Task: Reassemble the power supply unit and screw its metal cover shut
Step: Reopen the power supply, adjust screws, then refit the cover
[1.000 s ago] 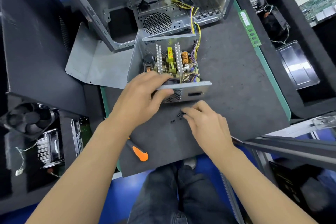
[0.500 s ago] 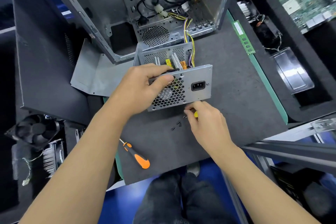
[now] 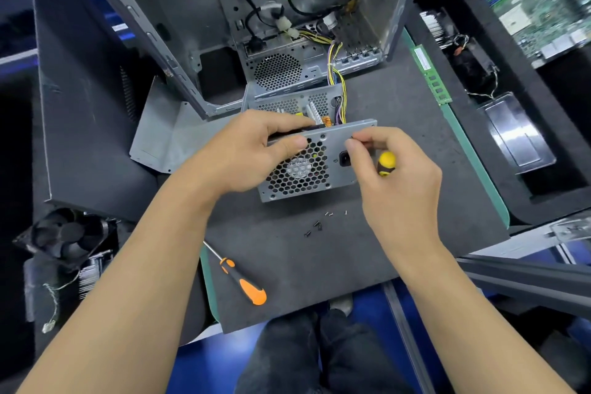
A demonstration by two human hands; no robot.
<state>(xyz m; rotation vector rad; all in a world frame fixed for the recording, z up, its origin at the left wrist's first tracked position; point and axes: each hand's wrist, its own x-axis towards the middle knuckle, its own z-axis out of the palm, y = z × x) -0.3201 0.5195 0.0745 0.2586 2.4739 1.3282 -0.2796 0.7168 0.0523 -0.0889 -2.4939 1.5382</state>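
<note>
Right hand: the right hand [image 3: 396, 176], down among the loose screws [image 3: 317, 224] a second ago, now pinches at the panel's top edge, a yellow-handled screwdriver [image 3: 386, 163] tucked inside.
Left hand: the left hand [image 3: 252, 150] still grips the power supply unit [image 3: 315, 166].
Unit: on the mat, now tipped up, honeycomb fan grille facing the camera.

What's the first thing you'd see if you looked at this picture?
Two bare hands in the middle: the left hand grips the top edge of a metal power supply with a honeycomb fan grille, while the right hand holds a yellow-handled screwdriver against it. Below them lie loose screws and, further left, an orange-handled screwdriver on the grey mat.
</note>
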